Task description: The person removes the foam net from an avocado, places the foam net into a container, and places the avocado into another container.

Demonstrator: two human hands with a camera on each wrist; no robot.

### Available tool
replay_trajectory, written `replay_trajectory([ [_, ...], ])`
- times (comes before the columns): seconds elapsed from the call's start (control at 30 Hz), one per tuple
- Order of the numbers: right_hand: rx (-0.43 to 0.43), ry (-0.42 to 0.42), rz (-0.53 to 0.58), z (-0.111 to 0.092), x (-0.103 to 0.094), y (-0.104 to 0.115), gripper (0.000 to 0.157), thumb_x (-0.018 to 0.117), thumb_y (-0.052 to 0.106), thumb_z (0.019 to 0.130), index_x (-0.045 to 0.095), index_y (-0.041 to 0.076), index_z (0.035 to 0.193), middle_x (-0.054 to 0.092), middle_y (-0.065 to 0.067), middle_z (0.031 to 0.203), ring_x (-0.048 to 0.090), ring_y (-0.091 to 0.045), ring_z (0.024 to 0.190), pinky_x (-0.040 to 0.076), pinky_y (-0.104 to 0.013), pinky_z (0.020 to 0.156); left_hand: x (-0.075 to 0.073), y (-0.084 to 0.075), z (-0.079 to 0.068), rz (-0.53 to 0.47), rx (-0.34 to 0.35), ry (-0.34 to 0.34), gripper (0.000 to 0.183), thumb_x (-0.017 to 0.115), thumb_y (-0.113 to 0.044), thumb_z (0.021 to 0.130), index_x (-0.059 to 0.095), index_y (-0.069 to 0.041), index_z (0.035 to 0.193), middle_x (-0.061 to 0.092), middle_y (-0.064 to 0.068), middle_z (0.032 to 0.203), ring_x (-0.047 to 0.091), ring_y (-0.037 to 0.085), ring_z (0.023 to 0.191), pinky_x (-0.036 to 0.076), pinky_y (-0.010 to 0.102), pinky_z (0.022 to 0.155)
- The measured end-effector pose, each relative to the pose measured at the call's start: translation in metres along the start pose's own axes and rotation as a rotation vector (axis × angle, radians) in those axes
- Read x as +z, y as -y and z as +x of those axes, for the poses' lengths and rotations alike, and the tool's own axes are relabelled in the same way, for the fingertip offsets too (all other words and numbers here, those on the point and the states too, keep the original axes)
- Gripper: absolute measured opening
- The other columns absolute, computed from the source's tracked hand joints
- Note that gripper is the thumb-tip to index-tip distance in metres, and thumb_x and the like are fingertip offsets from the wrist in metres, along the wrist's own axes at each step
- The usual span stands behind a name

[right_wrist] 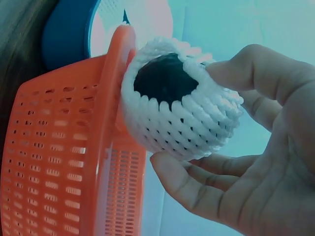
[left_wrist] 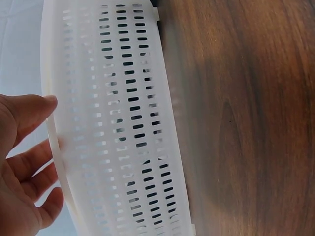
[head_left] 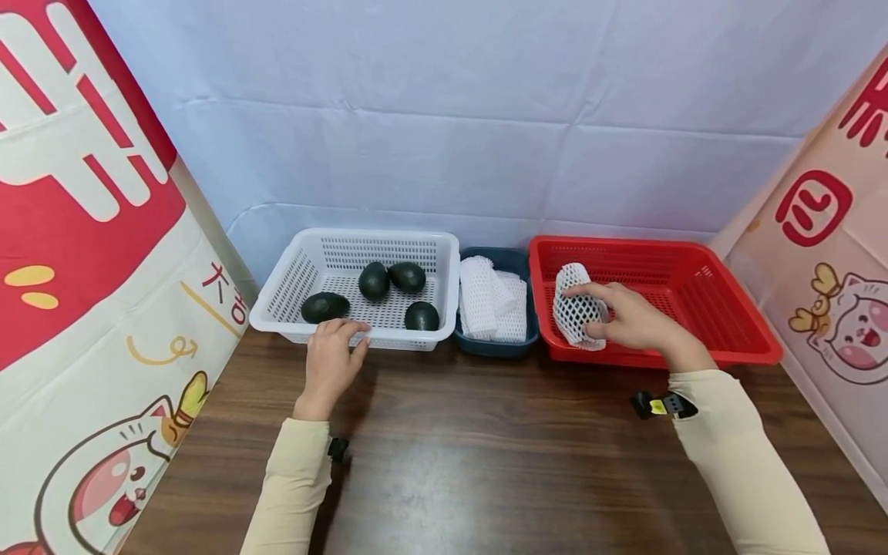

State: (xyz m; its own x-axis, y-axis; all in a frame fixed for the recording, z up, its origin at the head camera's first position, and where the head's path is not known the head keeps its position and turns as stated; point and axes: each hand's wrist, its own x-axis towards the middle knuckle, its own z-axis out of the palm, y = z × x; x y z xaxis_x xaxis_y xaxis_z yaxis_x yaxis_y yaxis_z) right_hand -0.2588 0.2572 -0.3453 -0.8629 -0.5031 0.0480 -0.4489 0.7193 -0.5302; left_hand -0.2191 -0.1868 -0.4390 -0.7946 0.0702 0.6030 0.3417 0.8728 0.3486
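Note:
My right hand (head_left: 634, 320) holds a dark green avocado (right_wrist: 165, 78) in a white foam net sleeve (head_left: 573, 297) over the left end of the red basket (head_left: 735, 308). The thumb and fingers are round the sleeve's sides, and the avocado shows through its open end in the right wrist view. My left hand (head_left: 327, 364) is at the front rim of the white basket (left_wrist: 108, 147), its fingers loosely bent and holding nothing. Inside that basket lie several bare avocados (head_left: 324, 307), one of them just beyond the left fingertips.
Between the two baskets stands a dark blue bin (head_left: 496, 348) with white foam net sleeves (head_left: 479, 297) in it. All three containers are in a row on a brown wooden table (head_left: 472, 447). A pale cloth (head_left: 444, 154) hangs behind, with printed banners (head_left: 139, 308) at both sides.

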Motion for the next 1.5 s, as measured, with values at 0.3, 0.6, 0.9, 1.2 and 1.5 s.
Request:
replay_trajectory([
  [0.3,-0.053,-0.003,0.055,-0.004,0.005,0.004,0.061,0.076,0.004,0.072,0.052,0.014,0.127,0.048,-0.015,0.117,0.042,-0.032,0.106,0.052,-0.042,0.069,0.000,-0.001,0.000,0.006,0.036,-0.047,0.017,0.075,-0.010,0.076,0.071,-0.006,0.093,0.064,0.014,0.096,0.054,0.035,0.092,0.040,0.052,0.072],
  [0.6,-0.089,0.003,0.083,-0.011,0.007,0.007,0.060,0.075,0.005,0.073,0.053,0.016,0.128,0.049,-0.013,0.117,0.043,-0.030,0.105,0.052,-0.038,0.068,0.003,-0.006,-0.004,0.015,0.087,-0.124,0.021,0.075,-0.009,0.074,0.069,-0.002,0.092,0.061,0.016,0.097,0.053,0.037,0.095,0.040,0.054,0.071],
  [0.9,-0.137,0.009,0.131,-0.015,0.009,0.006,0.062,0.076,0.006,0.073,0.051,0.016,0.130,0.047,-0.013,0.120,0.043,-0.030,0.107,0.050,-0.036,0.070,0.009,-0.023,-0.005,-0.024,0.179,-0.125,0.023,0.075,-0.010,0.072,0.069,-0.005,0.093,0.059,0.016,0.100,0.053,0.038,0.091,0.041,0.054,0.068],
  [1.2,-0.163,0.046,0.219,-0.019,0.013,0.011,0.060,0.074,0.003,0.076,0.051,0.017,0.130,0.049,-0.008,0.119,0.045,-0.026,0.100,0.050,-0.036,0.070,0.010,-0.042,-0.001,-0.165,0.151,-0.050,0.026,0.077,-0.012,0.072,0.068,-0.006,0.096,0.060,0.013,0.101,0.055,0.033,0.093,0.042,0.047,0.078],
  [1.5,-0.235,0.123,0.373,-0.025,0.027,0.007,0.056,0.064,-0.008,0.079,0.050,0.012,0.130,0.050,-0.009,0.117,0.051,-0.025,0.088,0.050,-0.032,0.063,0.016,-0.062,-0.002,-0.369,0.096,0.067,0.030,0.078,-0.014,0.073,0.067,-0.007,0.100,0.061,0.007,0.100,0.056,0.024,0.096,0.046,0.039,0.080],
])
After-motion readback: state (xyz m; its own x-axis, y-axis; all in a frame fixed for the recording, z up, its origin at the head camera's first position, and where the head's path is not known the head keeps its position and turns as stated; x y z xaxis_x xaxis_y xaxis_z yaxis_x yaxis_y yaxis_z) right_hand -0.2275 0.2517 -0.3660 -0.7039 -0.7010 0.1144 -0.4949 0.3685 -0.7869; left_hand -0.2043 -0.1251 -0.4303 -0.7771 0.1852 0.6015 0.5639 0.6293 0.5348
